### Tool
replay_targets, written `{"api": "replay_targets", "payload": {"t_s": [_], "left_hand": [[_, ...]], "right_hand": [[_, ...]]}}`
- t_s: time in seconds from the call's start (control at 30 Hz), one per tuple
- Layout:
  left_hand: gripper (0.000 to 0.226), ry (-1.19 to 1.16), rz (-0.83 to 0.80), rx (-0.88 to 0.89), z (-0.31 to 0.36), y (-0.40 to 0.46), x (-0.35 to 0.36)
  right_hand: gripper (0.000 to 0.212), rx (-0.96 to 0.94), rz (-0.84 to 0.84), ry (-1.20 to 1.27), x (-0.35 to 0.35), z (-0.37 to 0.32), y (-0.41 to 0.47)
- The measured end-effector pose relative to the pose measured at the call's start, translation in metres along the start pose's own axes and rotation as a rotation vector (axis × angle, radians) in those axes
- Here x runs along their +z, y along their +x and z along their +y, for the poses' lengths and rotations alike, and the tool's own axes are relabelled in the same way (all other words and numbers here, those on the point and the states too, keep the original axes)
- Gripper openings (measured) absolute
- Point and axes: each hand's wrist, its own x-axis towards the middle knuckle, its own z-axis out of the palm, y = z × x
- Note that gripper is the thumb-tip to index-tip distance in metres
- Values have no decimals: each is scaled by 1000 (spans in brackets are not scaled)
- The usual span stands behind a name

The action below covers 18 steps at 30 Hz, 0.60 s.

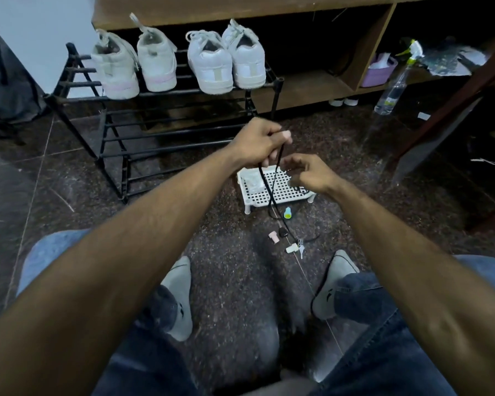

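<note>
Two hands meet above the floor (pixel 235 287), and I see them from above, out past the knees. My left hand (pixel 256 142) is clenched round a black cord (pixel 275 181), gripping it near its upper end. From there the cord hangs down in a loop across the near left corner of a small white perforated stand (pixel 287 197) and trails on to the floor in front of it. My right hand (pixel 307 174) sits just beside the cord, over the stand, its fingers curled; I cannot tell whether they pinch the cord or only brush it. Near the cord's lower end a bunch of keys (pixel 300 248) lies on the floor among a few small bits. Behind, four white shoes (pixel 157 62) stand along the top tier of a black shoe rack (pixel 166 132).
</note>
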Motion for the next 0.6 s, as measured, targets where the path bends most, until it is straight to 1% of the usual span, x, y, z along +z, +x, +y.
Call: {"api": "replay_targets", "payload": {"t_s": [0.1, 0.2, 0.27, 0.33, 0.37, 0.5, 0.57, 0.6], "left_hand": [[22, 8, 13, 45, 11, 0, -3], [23, 24, 51, 107, 25, 0, -10], [24, 15, 77, 140, 34, 2, -15], [24, -20, 102, 170, 42, 4, -20], [24, -51, 115, 182, 45, 4, -22], [23, -171, 145, 178, 52, 5, -27], [22, -204, 152, 190, 58, 4, -28], [22, -207, 154, 205, 62, 4, -29]], "right_hand": [[41, -14, -69, -23, 7, 0, 0], [32, -50, -68, -39, 12, 0, 4], [23, -82, -60, -65, 14, -3, 5], [9, -98, -62, -64, 14, -6, 5], [7, -95, -65, -59, 13, -9, 4], [7, -108, -78, -29, 7, -21, 1], [21, -143, -101, -12, 4, -30, -2], [25, -170, -106, -14, 4, -35, -3]]}}
